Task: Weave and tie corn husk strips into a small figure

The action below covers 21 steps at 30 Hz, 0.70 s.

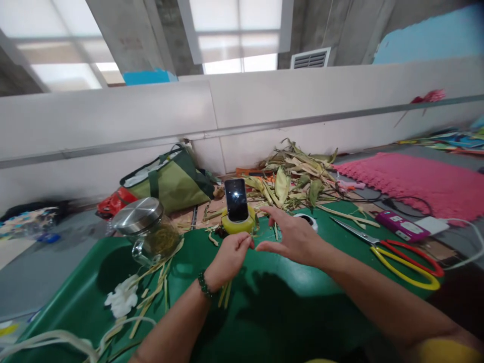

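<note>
My left hand [233,256], with a green bead bracelet [204,285] at the wrist, is closed in a pinch. Pale yellow-green husk strips [226,295] stick out beneath it; their other end is hidden by the fingers. To its right hovers my right hand [297,236], thumb and fingers spread apart, holding nothing I can see. Just beyond both hands a phone [236,200] leans upright on a yellow roll [237,225]. A white roll [308,221] lies behind my right hand, partly covered by it.
Scissors [381,242] with red and yellow handles lie at right, near a purple box [403,225]. At left stand a lidded glass jar [151,232] and a crumpled white tissue [123,296]. Dried corn husks [298,171] and a green bag [176,179] sit by the wall.
</note>
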Each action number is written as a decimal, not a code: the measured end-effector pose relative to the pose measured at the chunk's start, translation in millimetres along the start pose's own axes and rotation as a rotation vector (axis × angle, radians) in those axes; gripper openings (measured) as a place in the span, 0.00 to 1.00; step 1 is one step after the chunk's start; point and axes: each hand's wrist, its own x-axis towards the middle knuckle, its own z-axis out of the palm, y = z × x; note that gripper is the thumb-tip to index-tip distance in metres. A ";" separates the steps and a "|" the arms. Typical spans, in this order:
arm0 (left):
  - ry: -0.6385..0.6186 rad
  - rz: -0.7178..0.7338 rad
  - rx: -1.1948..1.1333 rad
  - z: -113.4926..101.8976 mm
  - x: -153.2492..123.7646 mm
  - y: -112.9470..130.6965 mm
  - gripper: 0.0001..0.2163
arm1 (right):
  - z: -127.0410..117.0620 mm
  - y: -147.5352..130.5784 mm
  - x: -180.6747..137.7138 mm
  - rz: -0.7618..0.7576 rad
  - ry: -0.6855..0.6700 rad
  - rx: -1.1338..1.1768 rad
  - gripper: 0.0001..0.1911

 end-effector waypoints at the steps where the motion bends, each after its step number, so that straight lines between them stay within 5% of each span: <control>1: -0.025 0.035 0.043 1.6 -1.4 2.6 0.13 | 5.0 -0.8 2.2 -0.079 0.033 -0.021 0.31; 4: -0.148 0.044 0.074 1.1 -5.1 11.1 0.14 | 12.9 2.2 10.7 -0.344 -0.119 0.063 0.12; 6: -0.221 0.036 0.055 -4.3 -7.1 15.9 0.15 | 13.6 10.0 17.3 -0.403 -0.291 0.271 0.18; 8: -0.277 0.000 -0.029 -11.6 -8.7 18.3 0.16 | 12.3 22.1 23.8 -0.341 -0.310 0.452 0.21; 10: -0.304 -0.091 -0.206 -18.4 -9.2 17.8 0.17 | 9.4 35.4 27.8 -0.186 -0.033 0.473 0.20; 13: -0.264 -0.209 -0.485 -24.2 -7.2 13.5 0.17 | 3.9 45.2 24.2 0.031 0.574 0.347 0.15; 14: -0.239 -0.224 -0.538 -24.8 -6.1 11.9 0.17 | 3.1 43.6 20.3 0.060 0.647 0.341 0.15; 15: -0.217 -0.230 -0.569 -24.8 -5.0 10.4 0.17 | 3.6 39.4 16.0 0.069 0.613 0.363 0.16; 19: -0.182 -0.234 -0.571 -22.3 -3.5 7.7 0.17 | 21.9 10.5 5.3 0.025 0.086 0.566 0.15; 21: -0.181 -0.230 -0.537 -21.7 -3.8 7.1 0.17 | 37.1 0.1 6.1 0.024 -0.025 0.693 0.13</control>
